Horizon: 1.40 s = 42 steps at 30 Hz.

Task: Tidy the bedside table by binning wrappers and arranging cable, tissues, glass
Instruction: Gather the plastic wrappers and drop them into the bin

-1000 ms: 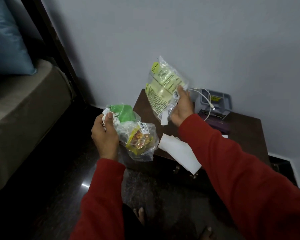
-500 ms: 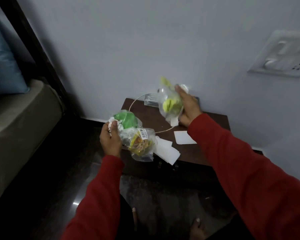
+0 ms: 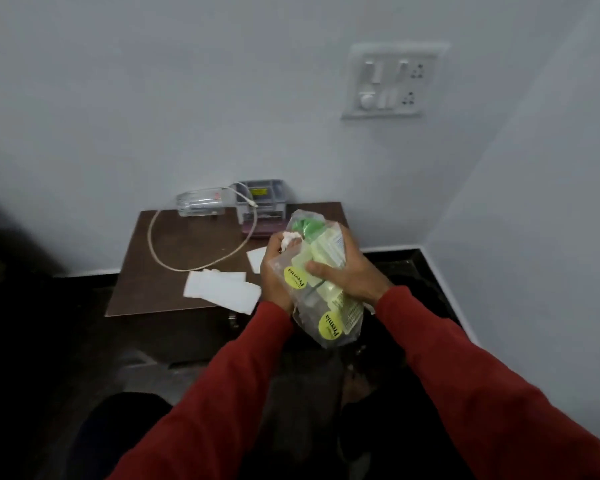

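Step in hand, by judgement: gathering of wrappers for binning. Wrappers (image 3: pixel 321 289), clear plastic with yellow labels and green contents, bunched into one bundle and held off the near right edge of the worktop (image 3: pixel 187 237). Left hand (image 3: pixel 274 271) on the bundle's left side, fingers curled shut around the plastic and a scrap of white tissue. Right hand (image 3: pixel 343 268) clamped over the bundle from the right, fingers (image 3: pixel 317 267) pressed into the plastic.

Remaining on the worktop: cable (image 3: pixel 160 251) in a loose loop at far left, one end draped over a grey box (image 3: pixel 260 202) against the wall; glass (image 3: pixel 201 204) on its side beside that box; tissues (image 3: pixel 222 291) loose at the near edge, one partly overhanging; a further white sheet (image 3: pixel 257 259) near the hands.

Next move calls for a bin; none in view. Bundle loose, so firm two-handed hold advised during carry.
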Available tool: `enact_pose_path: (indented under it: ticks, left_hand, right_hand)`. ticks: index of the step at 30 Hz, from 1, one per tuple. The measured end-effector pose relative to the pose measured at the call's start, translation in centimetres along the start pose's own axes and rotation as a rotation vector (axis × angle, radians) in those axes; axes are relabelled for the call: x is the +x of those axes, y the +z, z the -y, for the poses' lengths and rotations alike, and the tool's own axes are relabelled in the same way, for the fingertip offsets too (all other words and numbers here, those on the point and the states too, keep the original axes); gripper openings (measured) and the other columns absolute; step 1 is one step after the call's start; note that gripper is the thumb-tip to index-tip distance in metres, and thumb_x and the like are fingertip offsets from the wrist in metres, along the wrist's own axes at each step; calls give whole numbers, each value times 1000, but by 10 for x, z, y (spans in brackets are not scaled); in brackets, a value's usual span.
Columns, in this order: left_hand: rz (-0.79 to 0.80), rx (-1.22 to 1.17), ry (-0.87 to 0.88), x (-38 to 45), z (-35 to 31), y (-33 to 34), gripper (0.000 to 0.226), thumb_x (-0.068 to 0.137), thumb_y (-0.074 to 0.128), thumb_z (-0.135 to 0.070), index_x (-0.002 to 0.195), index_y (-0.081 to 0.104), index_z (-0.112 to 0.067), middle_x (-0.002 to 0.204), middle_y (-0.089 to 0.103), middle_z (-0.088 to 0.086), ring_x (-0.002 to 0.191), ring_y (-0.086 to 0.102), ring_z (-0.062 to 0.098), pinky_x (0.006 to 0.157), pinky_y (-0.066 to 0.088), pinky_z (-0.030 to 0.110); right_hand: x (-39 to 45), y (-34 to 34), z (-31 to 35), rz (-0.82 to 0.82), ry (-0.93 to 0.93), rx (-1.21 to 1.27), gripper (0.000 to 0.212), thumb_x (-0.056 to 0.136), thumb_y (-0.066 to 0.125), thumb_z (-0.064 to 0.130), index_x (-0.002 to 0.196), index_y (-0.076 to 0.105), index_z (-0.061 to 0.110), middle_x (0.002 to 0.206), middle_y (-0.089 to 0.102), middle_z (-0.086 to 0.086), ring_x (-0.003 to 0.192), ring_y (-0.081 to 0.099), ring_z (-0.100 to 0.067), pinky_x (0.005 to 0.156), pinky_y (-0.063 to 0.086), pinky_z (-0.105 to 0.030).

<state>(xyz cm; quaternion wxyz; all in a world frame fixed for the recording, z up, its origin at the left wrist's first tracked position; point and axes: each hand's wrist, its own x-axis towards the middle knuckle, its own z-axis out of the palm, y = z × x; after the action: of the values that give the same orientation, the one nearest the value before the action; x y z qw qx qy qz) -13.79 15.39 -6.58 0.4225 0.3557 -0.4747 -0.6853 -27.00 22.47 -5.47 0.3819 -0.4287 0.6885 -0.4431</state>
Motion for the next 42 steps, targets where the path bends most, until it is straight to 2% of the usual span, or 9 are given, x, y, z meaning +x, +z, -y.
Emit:
enact_pose_path:
  ticks: [3, 7, 16, 21, 27, 31, 36, 39, 42]
  left_hand:
    - [0, 152, 102, 9, 14, 28, 2, 89, 62, -33, 88, 63, -31, 82, 64, -6, 78, 59, 11, 73, 49, 31]
    - [173, 362, 81, 25, 69, 114, 15, 101, 48, -28, 100, 60, -19, 90, 67, -2, 82, 62, 13, 75, 49, 31]
    - [339, 583, -200, 54, 232, 199, 16, 105, 45, -23, 100, 51, -9, 110, 62, 24, 104, 61, 38, 84, 47, 40]
    - [265, 649, -370, 80, 293, 200, 33, 106, 42, -21, 127, 52, 4, 130, 54, 25, 121, 53, 37, 98, 43, 37]
    - [388, 709, -587, 102, 349, 179, 55, 106, 33, -39, 159, 23, -30, 159, 35, 12, 140, 42, 37, 113, 39, 51]
    - [344, 746, -626, 100, 367, 158, 56, 107, 37, -29, 160, 20, -27, 164, 27, 10, 146, 36, 36, 114, 38, 55]
    - [335, 686, -663, 90, 358, 144, 44, 107, 39, -22, 151, 40, -21, 155, 42, 11, 135, 48, 32, 110, 45, 49]
    - [377, 694, -583, 83, 337, 143, 38, 108, 37, -14, 143, 50, -13, 147, 51, 13, 129, 53, 29, 103, 47, 35]
    - [434, 709, -510, 78, 310, 144, 38, 108, 36, -9, 144, 49, -8, 147, 52, 14, 134, 50, 26, 96, 38, 22]
  right_hand:
    - [-10, -28, -11, -188, 8, 208, 57, 76, 83, 22, 124, 53, 30, 117, 69, -1, 105, 69, -19, 90, 58, -43]
    - [-24, -107, -57, -441, 107, 371, 37, 79, 78, 5, 113, 64, 13, 104, 75, -11, 92, 73, -26, 78, 61, -40]
    - [-18, -178, -210, -580, 396, 245, 37, 79, 76, 14, 114, 64, 20, 105, 74, -8, 93, 72, -27, 83, 60, -47]
    - [19, -183, -270, -706, 506, 142, 33, 83, 66, 15, 115, 60, 20, 103, 69, -6, 84, 68, -22, 68, 55, -31]
    - [67, -180, -331, -695, 616, 37, 64, 78, 78, 29, 129, 42, 14, 125, 57, -14, 101, 60, -28, 87, 52, -37]
    - [78, -179, -356, -632, 673, -125, 88, 74, 77, 46, 143, 27, 25, 148, 31, -15, 125, 47, -37, 98, 49, -50]
    - [56, -158, -357, -648, 382, -576, 47, 87, 61, 20, 132, 49, 11, 135, 45, -17, 126, 45, -36, 102, 45, -50]
    - [38, -149, -359, -412, 302, -588, 35, 89, 56, 6, 123, 59, 6, 130, 50, -17, 125, 45, -34, 109, 38, -41]
    - [28, -144, -345, -376, 271, -554, 24, 91, 56, 1, 112, 67, 2, 119, 59, -18, 115, 56, -34, 103, 41, -35]
